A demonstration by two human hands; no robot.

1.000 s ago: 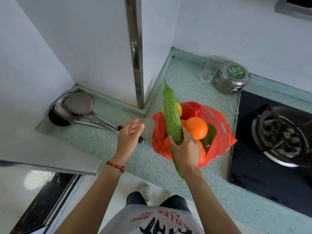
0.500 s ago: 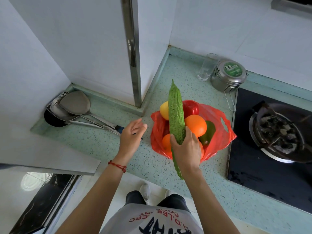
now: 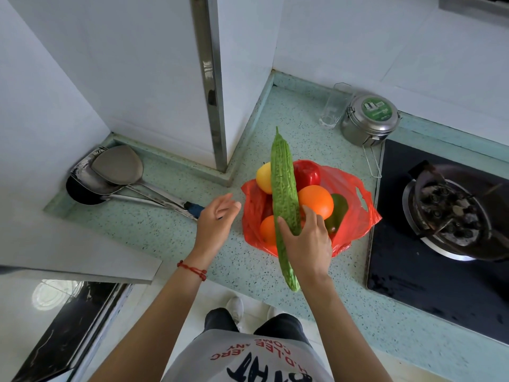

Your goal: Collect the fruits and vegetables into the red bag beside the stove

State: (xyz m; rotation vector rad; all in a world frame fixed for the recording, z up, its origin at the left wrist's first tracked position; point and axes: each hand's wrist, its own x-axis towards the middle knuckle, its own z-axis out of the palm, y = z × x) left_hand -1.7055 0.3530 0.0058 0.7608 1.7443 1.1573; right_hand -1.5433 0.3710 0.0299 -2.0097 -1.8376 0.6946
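The right hand (image 3: 305, 244) grips a long bitter gourd (image 3: 283, 194) near its lower third, thumb on one side and fingers curled round the other, so most of the gourd's length stands out above the hand and a short tail hangs below the wrist. The left hand (image 3: 216, 219) hovers just beside the bag, fingers loosely spread and holding nothing.

The gourd is held over the red bag (image 3: 355, 216), which sits on the speckled green table (image 3: 154, 232) just beside the black stove (image 3: 413, 271). The bag is already heaped: a yellow fruit (image 3: 263, 179), a red pepper (image 3: 308, 173), a large orange (image 3: 316, 201), a smaller orange (image 3: 268, 230) and a green fruit (image 3: 340, 210) fill its mouth.

The main risk, as I judge it, is length against room. The gourd is much longer than the bag's opening, so if laid across the pile it may roll off onto the table or towards the stove. Pushed in end-first, it could nudge the top orange out or tip the soft, unsupported bag. The low grip also leaves the long end free to swing. The empty left hand could steady the rim. A steel tin (image 3: 369, 119) and spatulas (image 3: 118, 166) lie well apart from all this.
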